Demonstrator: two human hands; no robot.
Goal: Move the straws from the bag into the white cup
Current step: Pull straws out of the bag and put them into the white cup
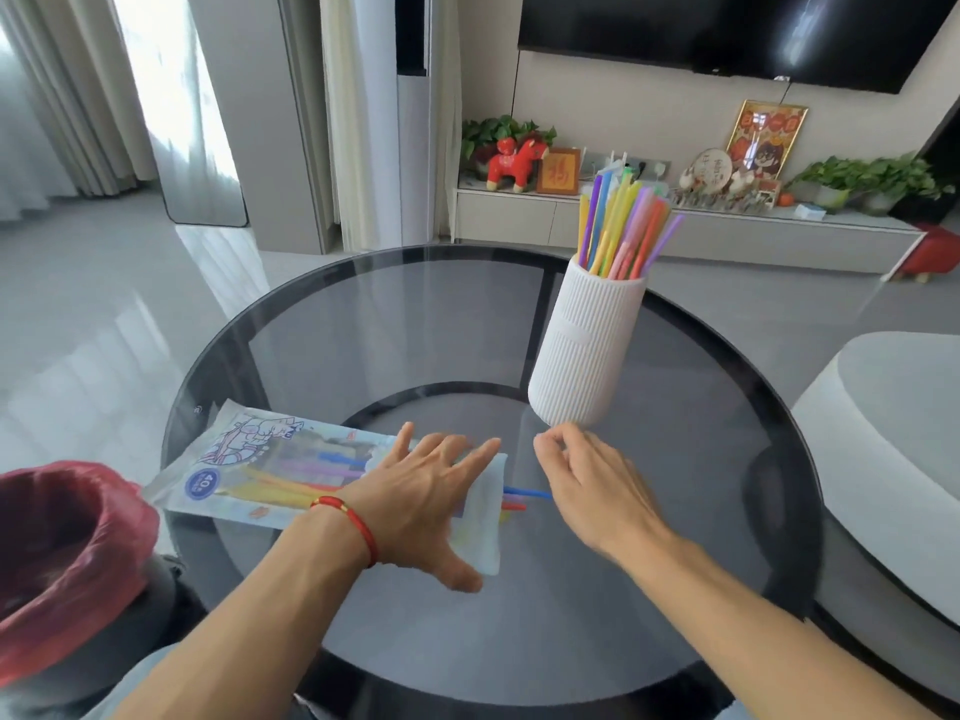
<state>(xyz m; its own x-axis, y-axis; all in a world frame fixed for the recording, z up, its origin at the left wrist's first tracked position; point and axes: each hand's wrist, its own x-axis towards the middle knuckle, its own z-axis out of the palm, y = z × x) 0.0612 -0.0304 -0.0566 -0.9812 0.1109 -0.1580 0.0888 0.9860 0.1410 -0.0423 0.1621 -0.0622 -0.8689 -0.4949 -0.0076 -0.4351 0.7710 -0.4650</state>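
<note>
A clear printed plastic bag (249, 467) lies flat on the round glass table (675, 511), with several coloured straws inside. Blue and red straw tips (524, 498) stick out of its open right end. My left hand (431, 501) rests flat on the bag's right half, fingers spread, a red cord at the wrist. My right hand (582, 480) hovers just right of the bag's mouth, fingers curled loosely, holding nothing that I can see. The white ribbed cup (587, 350) stands behind my right hand, holding several upright straws (623, 226).
A bin with a red liner (67, 553) stands at the lower left beside the table. A white and grey seat (893, 444) sits to the right. A TV cabinet with plants and ornaments runs along the far wall.
</note>
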